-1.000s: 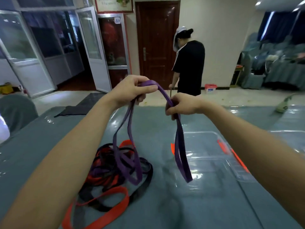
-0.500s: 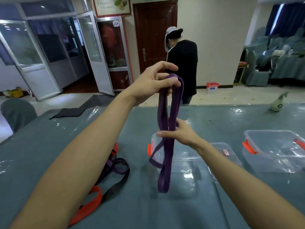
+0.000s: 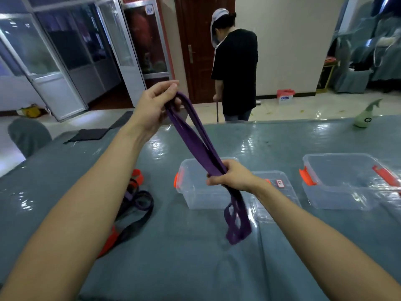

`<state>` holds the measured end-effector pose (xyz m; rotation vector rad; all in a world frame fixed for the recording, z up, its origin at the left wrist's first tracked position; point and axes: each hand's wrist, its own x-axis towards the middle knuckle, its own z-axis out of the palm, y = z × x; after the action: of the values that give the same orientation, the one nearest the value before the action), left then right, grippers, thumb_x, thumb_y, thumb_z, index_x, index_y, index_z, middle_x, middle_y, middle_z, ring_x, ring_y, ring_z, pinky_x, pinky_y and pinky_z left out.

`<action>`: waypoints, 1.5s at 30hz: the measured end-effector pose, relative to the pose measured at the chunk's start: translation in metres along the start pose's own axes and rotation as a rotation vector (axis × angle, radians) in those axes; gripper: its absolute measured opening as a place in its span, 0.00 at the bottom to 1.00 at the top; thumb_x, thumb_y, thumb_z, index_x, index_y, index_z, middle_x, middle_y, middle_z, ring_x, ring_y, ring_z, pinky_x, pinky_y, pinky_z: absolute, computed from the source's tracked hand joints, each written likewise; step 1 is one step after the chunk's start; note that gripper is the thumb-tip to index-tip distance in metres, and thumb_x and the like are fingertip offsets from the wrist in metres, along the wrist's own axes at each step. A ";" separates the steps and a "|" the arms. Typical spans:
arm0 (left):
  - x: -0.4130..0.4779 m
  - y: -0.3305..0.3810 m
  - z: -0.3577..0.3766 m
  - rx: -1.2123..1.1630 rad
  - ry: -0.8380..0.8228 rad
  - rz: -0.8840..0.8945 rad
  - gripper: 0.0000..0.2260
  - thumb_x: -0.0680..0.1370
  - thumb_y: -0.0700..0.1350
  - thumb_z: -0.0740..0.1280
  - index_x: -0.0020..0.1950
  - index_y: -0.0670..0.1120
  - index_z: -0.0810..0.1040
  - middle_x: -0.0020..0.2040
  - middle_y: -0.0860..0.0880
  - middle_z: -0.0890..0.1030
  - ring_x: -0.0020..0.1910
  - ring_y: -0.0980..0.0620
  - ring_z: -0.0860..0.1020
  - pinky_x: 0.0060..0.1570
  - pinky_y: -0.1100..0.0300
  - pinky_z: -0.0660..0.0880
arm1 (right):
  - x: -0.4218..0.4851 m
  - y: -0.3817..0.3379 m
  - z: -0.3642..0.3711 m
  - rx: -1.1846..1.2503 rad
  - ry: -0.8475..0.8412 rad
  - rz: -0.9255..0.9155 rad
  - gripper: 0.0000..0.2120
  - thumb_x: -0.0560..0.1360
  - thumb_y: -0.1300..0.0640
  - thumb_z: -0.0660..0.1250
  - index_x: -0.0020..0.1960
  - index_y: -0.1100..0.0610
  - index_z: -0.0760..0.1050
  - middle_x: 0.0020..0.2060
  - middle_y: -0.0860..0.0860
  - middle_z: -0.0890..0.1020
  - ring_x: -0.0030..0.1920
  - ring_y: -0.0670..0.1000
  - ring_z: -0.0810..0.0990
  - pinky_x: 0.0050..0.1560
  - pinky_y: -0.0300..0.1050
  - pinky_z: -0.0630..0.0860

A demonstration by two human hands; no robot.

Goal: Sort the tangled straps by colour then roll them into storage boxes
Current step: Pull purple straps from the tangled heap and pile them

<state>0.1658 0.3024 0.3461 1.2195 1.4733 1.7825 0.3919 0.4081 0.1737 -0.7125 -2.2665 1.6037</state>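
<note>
A folded purple strap (image 3: pixel 195 140) stretches between my hands above the table. My left hand (image 3: pixel 155 107) pinches its upper fold, raised high. Lower down, my right hand (image 3: pixel 232 177) grips the gathered lengths in front of a clear storage box (image 3: pixel 191 192) with orange clips. The strap's free loops (image 3: pixel 237 224) dangle below that hand, just above the table. A pile of tangled straps (image 3: pixel 134 198), orange, black and purple, lies at the left, partly hidden by my left forearm.
A second clear box (image 3: pixel 338 183) with orange clips stands at the right, and a clear lid (image 3: pixel 273 192) lies between the boxes. A green spray bottle (image 3: pixel 366 115) stands at the far right edge. A person in black stands beyond the table (image 3: pixel 195 268).
My right hand slid down the purple strap and closed round its gathered lengths. The strap now slants from upper left to lower right. The view shifted right, showing less of the pile.
</note>
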 end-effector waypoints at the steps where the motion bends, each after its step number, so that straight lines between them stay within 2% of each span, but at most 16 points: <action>1: -0.001 -0.005 -0.006 -0.008 0.006 -0.013 0.10 0.87 0.43 0.69 0.66 0.44 0.83 0.42 0.49 0.85 0.40 0.54 0.83 0.45 0.59 0.79 | 0.001 0.003 -0.005 -0.023 0.014 0.000 0.13 0.70 0.54 0.81 0.50 0.56 0.83 0.40 0.49 0.86 0.37 0.46 0.85 0.45 0.48 0.79; 4: -0.008 -0.028 -0.032 0.020 0.011 -0.036 0.11 0.87 0.44 0.68 0.67 0.42 0.83 0.43 0.48 0.86 0.42 0.54 0.83 0.46 0.63 0.80 | 0.000 0.013 -0.020 -0.100 -0.046 0.034 0.12 0.70 0.57 0.76 0.51 0.57 0.78 0.38 0.54 0.84 0.41 0.56 0.90 0.47 0.57 0.83; 6: -0.019 -0.055 -0.055 0.068 0.013 -0.088 0.12 0.88 0.43 0.66 0.68 0.40 0.83 0.44 0.47 0.87 0.43 0.54 0.85 0.49 0.63 0.80 | 0.001 0.014 -0.032 -0.139 -0.028 0.044 0.15 0.68 0.53 0.78 0.52 0.56 0.80 0.37 0.51 0.83 0.37 0.53 0.87 0.44 0.52 0.82; 10: -0.055 -0.124 -0.107 0.087 0.062 -0.251 0.14 0.89 0.46 0.63 0.67 0.41 0.85 0.51 0.44 0.87 0.54 0.48 0.84 0.66 0.50 0.77 | 0.010 0.011 -0.045 -0.244 -0.026 0.022 0.16 0.64 0.51 0.85 0.44 0.51 0.79 0.33 0.44 0.80 0.33 0.47 0.78 0.35 0.38 0.74; 13: -0.075 -0.149 -0.125 0.007 0.128 -0.306 0.13 0.89 0.47 0.64 0.61 0.47 0.88 0.52 0.44 0.88 0.54 0.46 0.84 0.56 0.55 0.78 | 0.021 0.012 -0.029 -0.585 -0.121 0.090 0.13 0.68 0.57 0.81 0.46 0.56 0.79 0.37 0.49 0.82 0.38 0.52 0.81 0.40 0.48 0.79; 17: -0.106 -0.189 -0.137 0.050 0.172 -0.425 0.14 0.90 0.44 0.62 0.70 0.39 0.81 0.58 0.38 0.85 0.56 0.46 0.83 0.53 0.59 0.81 | 0.034 0.011 -0.015 -0.458 0.017 0.108 0.10 0.70 0.58 0.78 0.47 0.60 0.80 0.37 0.56 0.87 0.39 0.56 0.87 0.45 0.52 0.84; 20: -0.142 -0.234 -0.140 0.473 -0.189 -0.625 0.09 0.87 0.36 0.67 0.67 0.39 0.82 0.59 0.40 0.85 0.61 0.44 0.81 0.64 0.49 0.79 | 0.038 0.003 -0.005 -0.392 -0.015 0.078 0.12 0.69 0.54 0.82 0.42 0.56 0.79 0.30 0.45 0.81 0.31 0.46 0.80 0.38 0.44 0.78; 22: -0.152 -0.250 -0.125 0.662 -0.463 -0.699 0.16 0.82 0.35 0.75 0.69 0.42 0.81 0.66 0.44 0.84 0.68 0.47 0.81 0.73 0.52 0.76 | 0.037 -0.003 0.004 -0.452 -0.120 0.095 0.15 0.68 0.51 0.85 0.42 0.54 0.80 0.30 0.43 0.81 0.30 0.43 0.78 0.36 0.39 0.76; 25: -0.145 -0.255 -0.074 0.456 -0.587 -0.610 0.42 0.70 0.48 0.87 0.80 0.51 0.72 0.78 0.55 0.76 0.78 0.60 0.72 0.78 0.62 0.67 | 0.026 -0.004 0.013 -0.538 -0.198 0.135 0.17 0.66 0.49 0.86 0.42 0.52 0.79 0.29 0.41 0.81 0.29 0.40 0.77 0.32 0.36 0.73; 27: -0.137 -0.257 -0.028 0.317 -0.648 -0.550 0.49 0.64 0.54 0.90 0.80 0.56 0.70 0.78 0.60 0.76 0.79 0.64 0.71 0.79 0.64 0.65 | 0.017 -0.001 0.015 -0.549 -0.192 0.137 0.17 0.67 0.50 0.86 0.41 0.51 0.78 0.28 0.41 0.80 0.28 0.40 0.76 0.31 0.35 0.71; 30: -0.137 -0.267 0.033 0.257 -0.669 -0.488 0.48 0.59 0.55 0.91 0.76 0.57 0.74 0.70 0.63 0.82 0.72 0.64 0.78 0.71 0.66 0.73 | 0.000 0.003 0.003 -0.437 -0.155 0.148 0.15 0.69 0.55 0.83 0.39 0.52 0.76 0.27 0.41 0.78 0.28 0.41 0.74 0.30 0.34 0.70; 33: -0.144 -0.275 0.074 0.109 -0.652 -0.526 0.46 0.59 0.48 0.91 0.75 0.53 0.77 0.72 0.54 0.83 0.72 0.56 0.80 0.69 0.61 0.78 | -0.018 0.013 -0.015 -0.326 -0.093 0.185 0.10 0.71 0.58 0.79 0.42 0.56 0.77 0.30 0.44 0.77 0.32 0.45 0.74 0.36 0.39 0.72; 36: -0.150 -0.278 0.101 0.026 -0.673 -0.560 0.33 0.62 0.42 0.88 0.66 0.54 0.86 0.64 0.49 0.88 0.65 0.52 0.86 0.63 0.59 0.81 | -0.027 0.035 -0.021 -0.004 -0.004 0.192 0.06 0.74 0.66 0.73 0.45 0.62 0.76 0.34 0.52 0.77 0.36 0.51 0.76 0.41 0.46 0.73; 40: -0.171 -0.287 0.145 -0.171 -0.588 -0.707 0.34 0.68 0.36 0.82 0.74 0.37 0.79 0.70 0.35 0.82 0.73 0.35 0.80 0.76 0.40 0.74 | -0.025 0.068 -0.019 0.496 0.209 0.230 0.08 0.66 0.65 0.65 0.44 0.59 0.74 0.28 0.51 0.73 0.30 0.50 0.71 0.38 0.47 0.73; 43: -0.184 -0.301 0.174 -0.210 -0.562 -0.791 0.23 0.72 0.35 0.80 0.66 0.36 0.81 0.58 0.34 0.85 0.60 0.32 0.85 0.70 0.35 0.78 | -0.029 0.109 -0.036 0.491 0.225 0.298 0.05 0.66 0.62 0.65 0.43 0.58 0.75 0.29 0.52 0.74 0.30 0.51 0.74 0.42 0.51 0.76; 45: -0.192 -0.313 0.180 -0.146 -0.477 -0.858 0.16 0.72 0.34 0.78 0.58 0.39 0.82 0.46 0.38 0.83 0.46 0.37 0.84 0.59 0.35 0.82 | -0.039 0.146 -0.056 0.230 0.177 0.366 0.05 0.70 0.55 0.70 0.44 0.56 0.78 0.31 0.50 0.81 0.35 0.53 0.80 0.42 0.46 0.79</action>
<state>0.3659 0.3143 -0.0111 0.6902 1.2648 0.9219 0.4861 0.4704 0.0587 -1.2049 -1.8659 1.8354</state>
